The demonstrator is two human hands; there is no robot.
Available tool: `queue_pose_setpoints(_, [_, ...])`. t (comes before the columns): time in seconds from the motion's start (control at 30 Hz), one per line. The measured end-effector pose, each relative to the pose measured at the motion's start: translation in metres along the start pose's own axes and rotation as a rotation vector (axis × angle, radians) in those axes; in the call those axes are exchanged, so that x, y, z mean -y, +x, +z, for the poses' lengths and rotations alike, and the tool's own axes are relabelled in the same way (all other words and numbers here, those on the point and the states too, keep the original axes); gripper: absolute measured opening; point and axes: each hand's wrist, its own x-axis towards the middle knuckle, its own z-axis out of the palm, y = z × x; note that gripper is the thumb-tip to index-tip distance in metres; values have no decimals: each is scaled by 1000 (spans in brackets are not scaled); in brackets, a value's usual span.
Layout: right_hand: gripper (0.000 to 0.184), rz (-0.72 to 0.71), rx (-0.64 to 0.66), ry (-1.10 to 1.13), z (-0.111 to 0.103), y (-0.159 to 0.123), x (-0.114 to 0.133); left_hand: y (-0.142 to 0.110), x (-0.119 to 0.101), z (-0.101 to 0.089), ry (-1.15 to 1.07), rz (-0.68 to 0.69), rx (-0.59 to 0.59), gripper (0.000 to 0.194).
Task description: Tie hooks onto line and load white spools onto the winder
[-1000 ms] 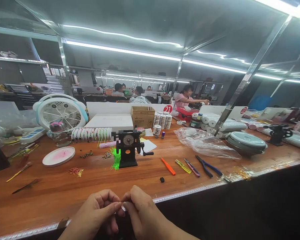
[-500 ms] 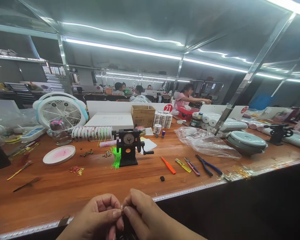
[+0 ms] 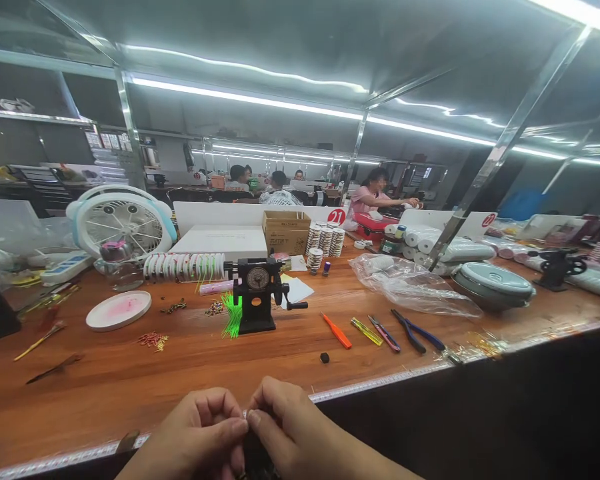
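pinching a small item [image 3: 245, 414], mostly hidden and hard to make out, between my nearly closed left hand [image 3: 195, 427] and right hand [image 3: 290, 423], just off the bench [image 3: 205, 360] edge.

Counts: 1 left hand [image 3: 195, 427], 1 right hand [image 3: 290, 427]. Ahead of the fingers: 1 hand-crank winder [image 3: 255, 293], 1 black block [image 3: 325, 357]. Ahead and right of the fingers: 4 hand tools: 1 orange-handled tool [image 3: 337, 331], 1 yellow-handled screwdriver [image 3: 366, 331], 1 pair of red-handled snips [image 3: 383, 334], 1 pair of blue-handled pliers [image 3: 410, 331]. Further right: 1 more winder [image 3: 557, 267], 1 grey lidded pot [image 3: 493, 285]. Ahead and left: 1 white round plate [image 3: 119, 311], 1 desk fan [image 3: 120, 223]. Far ahead: 1 cardboard box [image 3: 286, 232], 2 red "21" tags [image 3: 337, 217].
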Motion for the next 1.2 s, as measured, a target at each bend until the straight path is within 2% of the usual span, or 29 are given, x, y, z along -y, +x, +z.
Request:
queue_pose_setpoints(0.1, [15,20,31,-45,-7,-1,1,1,-1,-4,58,-29,1,29])
queue_pose_setpoints(0.17, [17,31,130,-13,-14,0,-3,0,-2,-10,98,-21,24,28])
queue_pose_setpoints(0.23, [19,22,271,99,-18,3,-10,-1,0,-16,110,-14,40,25])
queue_pose_setpoints(0.3, [24,21,337,357,-17,7,-18,0,5,-19,84,-9,53,22])
queue_pose_setpoints(0.43, [36,38,199,959,-2,17,-24,6,16,-7,-107,-53,90,23])
queue_pose_setpoints(0.57, [39,20,162,1224,13,24,-17,10,17,12,-347,-58,162,21])
queue_pose_setpoints(0.63, [36,42,155,1285,15,26,-14,10,17,15,-404,-37,193,20])
queue_pose_setpoints(0.73, [35,33,140,1247,14,29,-10,9,16,15,-404,-8,237,22])
queue_pose_setpoints(0.8, [34,10,116,1235,13,31,-7,7,15,15,-388,19,234,23])
queue_pose_setpoints(0.87, [31,6,92,1314,12,32,-5,6,13,16,-362,44,217,24])
queue_pose_setpoints(1.0, [27,23,118,1476,11,35,-3,3,10,16,-248,72,122,24])
queue_pose_setpoints(1.1, [25,41,138,1483,11,35,-5,2,9,13,-188,76,20,18])
queue_pose_setpoints(1.2, [25,56,125,1460,12,35,-7,3,10,9,-169,66,-18,24])
